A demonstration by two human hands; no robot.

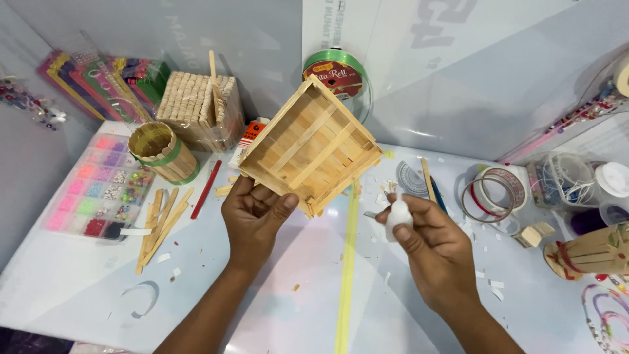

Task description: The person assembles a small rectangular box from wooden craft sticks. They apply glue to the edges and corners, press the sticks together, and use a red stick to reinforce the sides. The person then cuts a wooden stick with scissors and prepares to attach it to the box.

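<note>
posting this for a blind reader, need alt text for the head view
A person's left hand holds up a square box of wooden craft sticks, while the right hand pinches a small white glue bottle. Loose sticks, a bead organiser and ribbon rolls litter the white table.

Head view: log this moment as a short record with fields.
left hand: holds a square craft-stick tray by its lower edge, tilted up off the table
right hand: fingers pinch a small white bottle
table left: bead organiser box, stick-clad cup, loose craft sticks
behind: bundled sticks, green ribbon roll
table right: tape rolls
</note>
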